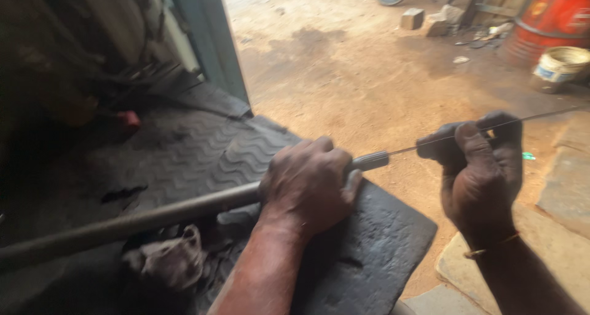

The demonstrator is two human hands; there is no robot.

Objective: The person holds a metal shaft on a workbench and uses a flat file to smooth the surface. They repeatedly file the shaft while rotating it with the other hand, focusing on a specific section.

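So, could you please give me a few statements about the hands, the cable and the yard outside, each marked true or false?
1. The left hand grips a grey cable housing near its end. True.
2. The right hand rests empty on the ground. False: it pinches a thin wire that comes out of the housing's end.
3. A ribbed black rubber mat lies under the left hand. True.
4. The barrel outside is blue. False: it is red.
5. A white bucket stands beside the barrel. True.
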